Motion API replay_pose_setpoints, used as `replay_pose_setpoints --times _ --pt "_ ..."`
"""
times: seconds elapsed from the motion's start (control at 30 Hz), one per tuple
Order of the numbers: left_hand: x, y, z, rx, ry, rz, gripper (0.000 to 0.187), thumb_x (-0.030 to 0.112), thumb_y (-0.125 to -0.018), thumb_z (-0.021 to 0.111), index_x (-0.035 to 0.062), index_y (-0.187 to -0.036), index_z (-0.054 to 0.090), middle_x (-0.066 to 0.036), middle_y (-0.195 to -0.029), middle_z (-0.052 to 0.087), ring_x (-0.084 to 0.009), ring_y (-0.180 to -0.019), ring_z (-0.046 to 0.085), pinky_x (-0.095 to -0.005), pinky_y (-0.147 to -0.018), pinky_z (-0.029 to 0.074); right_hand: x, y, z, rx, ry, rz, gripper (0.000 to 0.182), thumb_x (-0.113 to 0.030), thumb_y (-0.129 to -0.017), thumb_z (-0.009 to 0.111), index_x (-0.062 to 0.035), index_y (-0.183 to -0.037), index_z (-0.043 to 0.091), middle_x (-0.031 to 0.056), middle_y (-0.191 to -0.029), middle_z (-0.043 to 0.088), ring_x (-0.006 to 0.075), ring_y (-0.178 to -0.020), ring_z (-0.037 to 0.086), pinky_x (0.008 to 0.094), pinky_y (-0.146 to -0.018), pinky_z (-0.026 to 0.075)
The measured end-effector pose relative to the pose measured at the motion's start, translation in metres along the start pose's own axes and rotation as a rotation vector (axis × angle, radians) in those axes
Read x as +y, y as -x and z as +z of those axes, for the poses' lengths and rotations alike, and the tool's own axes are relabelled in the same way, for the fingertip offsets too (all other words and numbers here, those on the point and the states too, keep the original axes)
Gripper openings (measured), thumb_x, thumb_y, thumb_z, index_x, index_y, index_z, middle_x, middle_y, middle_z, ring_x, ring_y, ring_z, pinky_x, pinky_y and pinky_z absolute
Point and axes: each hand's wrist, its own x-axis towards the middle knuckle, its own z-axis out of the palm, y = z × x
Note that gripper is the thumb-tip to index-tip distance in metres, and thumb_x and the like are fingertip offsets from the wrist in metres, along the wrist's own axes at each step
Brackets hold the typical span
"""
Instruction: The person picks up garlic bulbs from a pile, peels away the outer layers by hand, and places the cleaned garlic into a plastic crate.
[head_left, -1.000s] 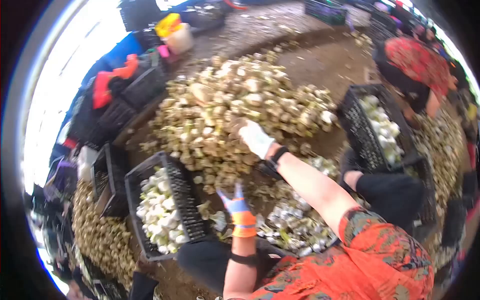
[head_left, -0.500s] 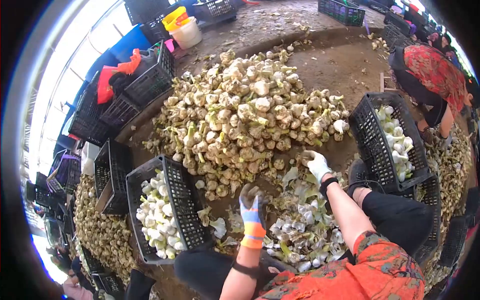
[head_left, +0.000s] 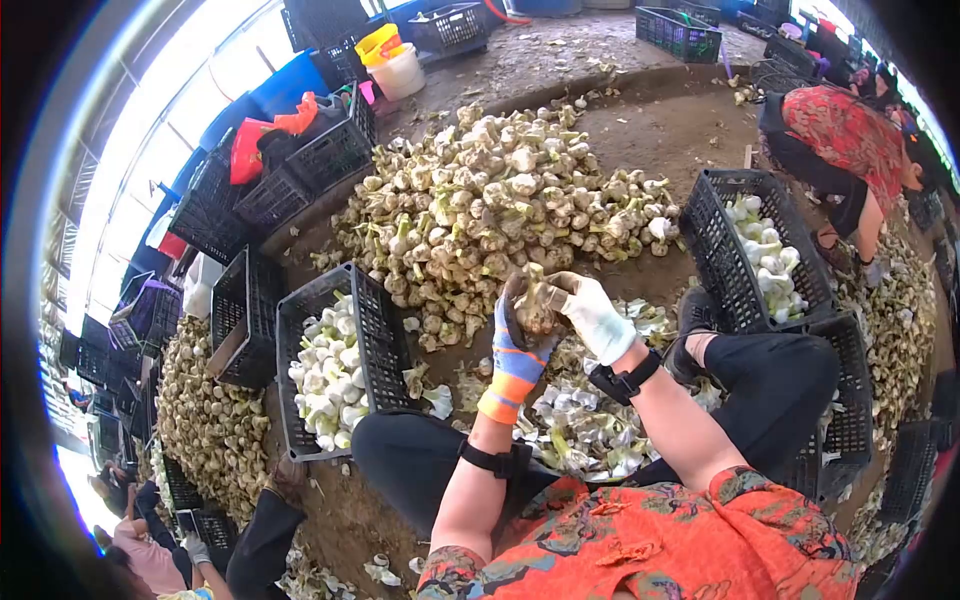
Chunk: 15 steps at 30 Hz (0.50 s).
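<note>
An unpeeled garlic bulb [head_left: 537, 308] with brown, dirty skin is held between both hands over the lap. My left hand [head_left: 519, 345], in a blue and orange glove with dark fingers, wraps round its left side. On its right side, my right hand [head_left: 592, 315], in a white glove with soiled fingertips, grips the skin. Beyond the hands rises a large heap of unpeeled garlic [head_left: 480, 200]. Below them lie loose peels and white pieces [head_left: 590, 430].
A black crate of white bulbs [head_left: 385, 335] stands at the left, another crate [head_left: 715, 235] at the right. A co-worker in a red patterned top [head_left: 840, 130] bends over at the upper right. A white bucket [head_left: 400, 75] stands at the back.
Both hands have come together and up, my right hand moving left from the heap's edge. The garlic bulb is now between them. The view has shifted slightly.
</note>
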Motion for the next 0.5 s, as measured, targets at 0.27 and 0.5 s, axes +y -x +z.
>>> replay_pose_setpoints --times 0.27,0.5 --pt "0.036 0.020 -0.005 -0.058 -0.562 0.254 0.087 0.009 -0.062 0.073 0.0033 -0.138 0.031 -0.014 -0.126 0.039 -0.0279 -0.121 0.040 -0.0371 -0.103 0.032 -0.021 0.030 0.015 -0.149 0.131 -0.040 0.028 -0.013 -0.082 0.069 0.0029 -0.104 0.063 0.0019 -0.093 0.065 0.0070 -0.082 0.057 0.0242 -0.076 0.047" --pt "0.038 0.024 -0.012 -0.075 -0.557 0.254 0.089 0.001 -0.060 0.072 0.0059 -0.139 0.032 -0.014 -0.124 0.038 -0.0278 -0.115 0.043 -0.0350 -0.100 0.036 -0.018 0.037 0.005 -0.208 0.066 -0.051 0.025 0.001 -0.079 0.058 0.0024 -0.103 0.063 0.0006 -0.091 0.064 0.0073 -0.083 0.055 0.0240 -0.077 0.045"
